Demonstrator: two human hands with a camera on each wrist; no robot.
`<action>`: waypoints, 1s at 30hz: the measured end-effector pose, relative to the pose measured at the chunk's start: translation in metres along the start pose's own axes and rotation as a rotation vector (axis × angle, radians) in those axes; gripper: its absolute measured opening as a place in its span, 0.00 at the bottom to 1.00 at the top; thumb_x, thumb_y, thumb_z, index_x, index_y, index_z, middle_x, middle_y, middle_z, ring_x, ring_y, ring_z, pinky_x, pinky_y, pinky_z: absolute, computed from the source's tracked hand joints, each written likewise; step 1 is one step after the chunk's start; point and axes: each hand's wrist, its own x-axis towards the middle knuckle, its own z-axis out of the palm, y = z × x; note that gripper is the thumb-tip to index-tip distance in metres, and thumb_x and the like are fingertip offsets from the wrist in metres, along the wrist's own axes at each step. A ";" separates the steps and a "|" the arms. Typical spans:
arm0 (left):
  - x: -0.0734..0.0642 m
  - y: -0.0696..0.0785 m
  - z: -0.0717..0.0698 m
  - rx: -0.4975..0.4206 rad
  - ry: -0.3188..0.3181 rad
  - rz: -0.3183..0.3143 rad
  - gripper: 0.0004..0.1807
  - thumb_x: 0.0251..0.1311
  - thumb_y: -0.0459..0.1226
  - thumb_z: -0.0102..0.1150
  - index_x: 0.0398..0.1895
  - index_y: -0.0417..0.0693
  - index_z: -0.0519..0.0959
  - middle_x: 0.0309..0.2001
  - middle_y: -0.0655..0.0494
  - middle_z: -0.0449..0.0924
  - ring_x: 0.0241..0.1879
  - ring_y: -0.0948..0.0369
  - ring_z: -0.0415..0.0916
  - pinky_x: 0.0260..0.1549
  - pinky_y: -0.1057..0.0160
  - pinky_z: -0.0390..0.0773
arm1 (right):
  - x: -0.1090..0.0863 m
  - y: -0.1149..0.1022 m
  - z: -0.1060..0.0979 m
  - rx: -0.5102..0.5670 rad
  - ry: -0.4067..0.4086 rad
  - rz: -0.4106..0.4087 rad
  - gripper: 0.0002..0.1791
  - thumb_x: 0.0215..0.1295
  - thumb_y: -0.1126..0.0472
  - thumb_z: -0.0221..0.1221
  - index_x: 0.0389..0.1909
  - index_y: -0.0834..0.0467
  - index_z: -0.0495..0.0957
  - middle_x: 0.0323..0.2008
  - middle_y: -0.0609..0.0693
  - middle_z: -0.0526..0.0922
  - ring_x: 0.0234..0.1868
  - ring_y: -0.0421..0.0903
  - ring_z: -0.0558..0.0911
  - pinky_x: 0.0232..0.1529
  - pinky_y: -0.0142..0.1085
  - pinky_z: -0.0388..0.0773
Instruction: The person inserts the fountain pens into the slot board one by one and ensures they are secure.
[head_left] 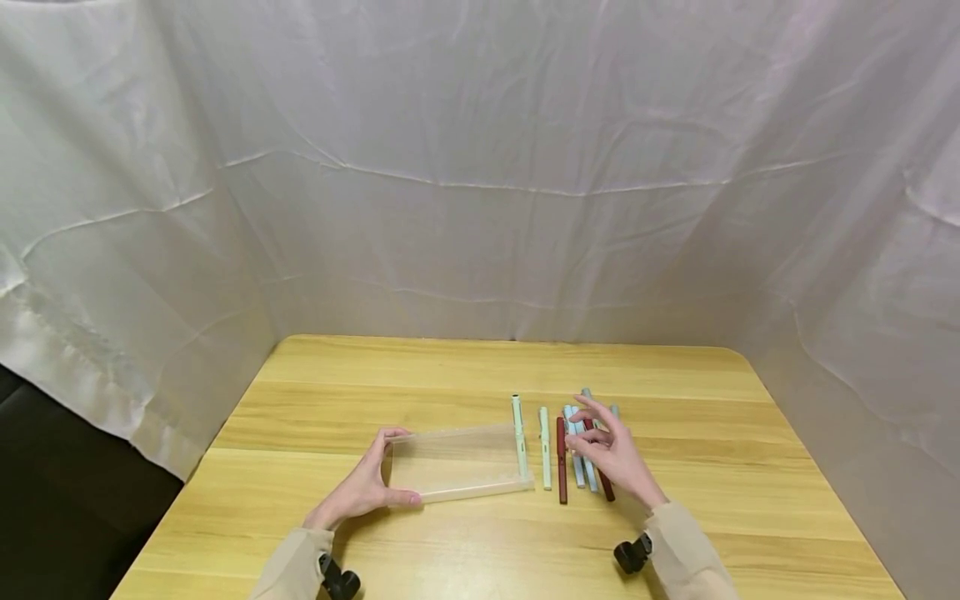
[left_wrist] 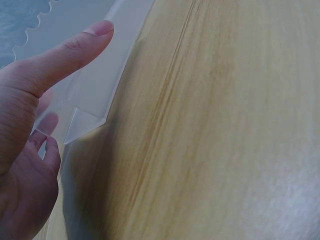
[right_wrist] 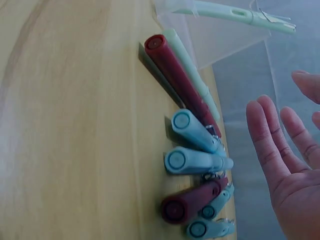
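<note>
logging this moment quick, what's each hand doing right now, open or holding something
Left hand: holding the clear plastic holder at one end.
Right hand: open, holding nothing, near the pens.

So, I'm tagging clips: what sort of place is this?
Probably a makeshift recording booth: whitish draped fabric hangs behind and beside a yellow wood-grained table, and black wrist-worn cameras are visible.

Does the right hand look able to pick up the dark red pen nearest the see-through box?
Probably yes: the right hand holds nothing and hovers close by, and nothing lies on top of that dark red pen. The left hand is away, gripping the see-through box.
</note>
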 end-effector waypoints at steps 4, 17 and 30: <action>0.000 -0.001 0.000 0.002 0.002 0.001 0.55 0.38 0.44 0.84 0.68 0.46 0.58 0.70 0.41 0.63 0.73 0.38 0.58 0.76 0.32 0.49 | -0.002 0.004 -0.005 0.003 0.024 0.011 0.36 0.68 0.68 0.61 0.75 0.60 0.60 0.55 0.69 0.71 0.38 0.45 0.87 0.39 0.41 0.90; 0.001 0.001 0.000 -0.006 0.000 -0.008 0.55 0.38 0.43 0.83 0.68 0.46 0.58 0.70 0.40 0.63 0.74 0.38 0.57 0.77 0.32 0.48 | -0.012 0.015 -0.026 0.014 0.091 0.045 0.36 0.69 0.68 0.61 0.74 0.64 0.57 0.51 0.45 0.77 0.40 0.41 0.87 0.39 0.40 0.90; 0.001 -0.002 0.000 0.000 0.002 0.007 0.54 0.39 0.43 0.83 0.68 0.46 0.58 0.70 0.41 0.63 0.73 0.38 0.57 0.76 0.31 0.48 | -0.018 0.021 -0.038 0.015 0.127 0.098 0.37 0.68 0.69 0.61 0.74 0.63 0.57 0.50 0.41 0.75 0.37 0.41 0.87 0.41 0.39 0.90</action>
